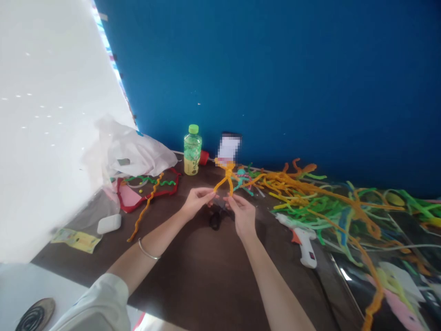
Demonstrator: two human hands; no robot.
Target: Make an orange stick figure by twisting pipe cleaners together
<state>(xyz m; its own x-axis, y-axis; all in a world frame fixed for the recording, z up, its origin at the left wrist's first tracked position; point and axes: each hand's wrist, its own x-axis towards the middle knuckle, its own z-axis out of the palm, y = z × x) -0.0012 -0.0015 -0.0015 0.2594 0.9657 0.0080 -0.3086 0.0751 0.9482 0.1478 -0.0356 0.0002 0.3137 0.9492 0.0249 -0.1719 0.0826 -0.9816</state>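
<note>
Tabletop brown | wall blue | left hand, right hand pinching pipe-cleaner figure

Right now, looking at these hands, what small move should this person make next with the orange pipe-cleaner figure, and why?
Perhaps bend each leg tip into a small foot. The left hand and right hand each appear to pinch one leg end of the orange pipe-cleaner figure, and those legs splay apart.
</note>
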